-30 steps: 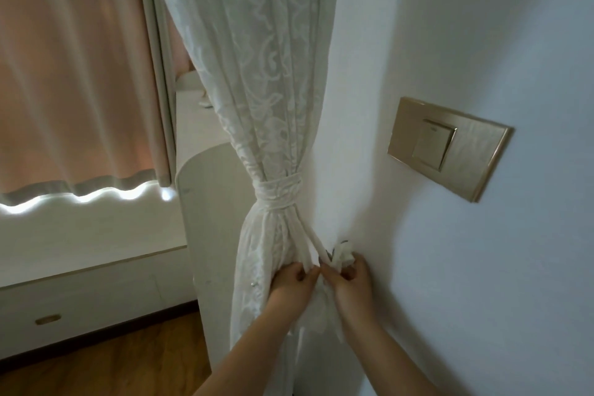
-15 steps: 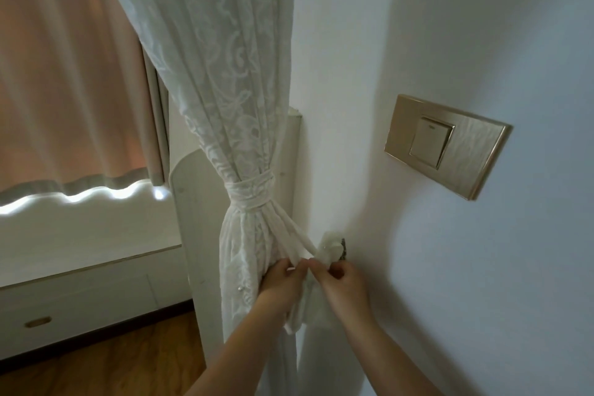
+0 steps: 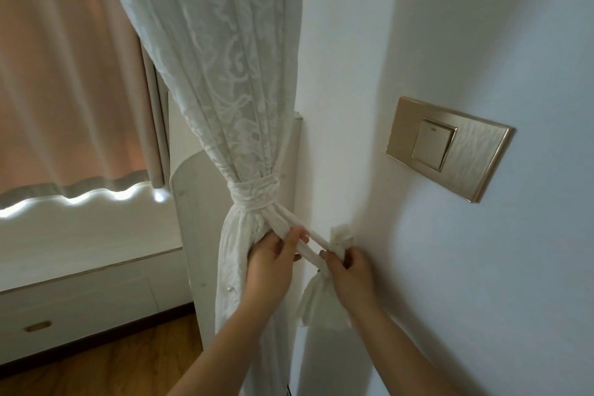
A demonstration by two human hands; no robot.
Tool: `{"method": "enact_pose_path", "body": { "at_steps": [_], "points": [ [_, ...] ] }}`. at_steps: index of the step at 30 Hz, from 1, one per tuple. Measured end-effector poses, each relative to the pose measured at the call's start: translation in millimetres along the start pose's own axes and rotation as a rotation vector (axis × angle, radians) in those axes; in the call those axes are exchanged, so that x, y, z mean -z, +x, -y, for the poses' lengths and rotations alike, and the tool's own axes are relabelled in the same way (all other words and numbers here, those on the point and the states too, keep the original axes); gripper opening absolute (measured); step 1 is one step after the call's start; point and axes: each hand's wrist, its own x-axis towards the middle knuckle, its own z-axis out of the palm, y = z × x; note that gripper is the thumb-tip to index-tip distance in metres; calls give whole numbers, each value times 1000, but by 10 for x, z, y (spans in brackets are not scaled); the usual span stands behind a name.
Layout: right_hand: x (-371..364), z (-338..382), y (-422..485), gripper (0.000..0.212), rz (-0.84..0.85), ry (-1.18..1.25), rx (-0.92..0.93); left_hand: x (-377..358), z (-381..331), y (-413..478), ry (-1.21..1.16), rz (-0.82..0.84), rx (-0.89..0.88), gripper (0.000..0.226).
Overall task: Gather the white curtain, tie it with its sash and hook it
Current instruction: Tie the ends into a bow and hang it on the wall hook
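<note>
Head view: curtain gathered and bound, hooking in progress.
White curtain cinched by sash beside the wall. Left hand fingers pinch the sash strands; right hand fingers clamp the knotted end at the wall. Hook hidden; seating unconfirmed.

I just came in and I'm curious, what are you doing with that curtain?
A person is tying back the white lace curtain. Its sash is already wrapped around the gathered part. The left hand and right hand hold the sash's two tails, stretched toward a knotted bit at the wall. Whether it's hooked yet, I can't tell.
</note>
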Motion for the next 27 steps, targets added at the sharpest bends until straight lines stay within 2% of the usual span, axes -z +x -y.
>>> {"method": "enact_pose_path", "body": {
  "at_steps": [6,9,13,19,22,27],
  "points": [
    [0,-136,-117,8,-110,-88,56,37,342,102,242,73,155,26],
    [22,-220,-175,15,-184,-214,130,-13,446,119,284,84,149,23],
    [48,-254,-185,20,-204,-277,106,-115,566,134,331,160,181,18],
    [41,-222,-173,17,-239,-298,107,-185,743,152,420,219,215,27],
    [24,-241,-179,11,-261,-330,132,-256,764,200,575,247,188,34],
    [-4,-374,-185,14,-282,-322,100,-372,839,266,828,283,198,41]
  ]
}}
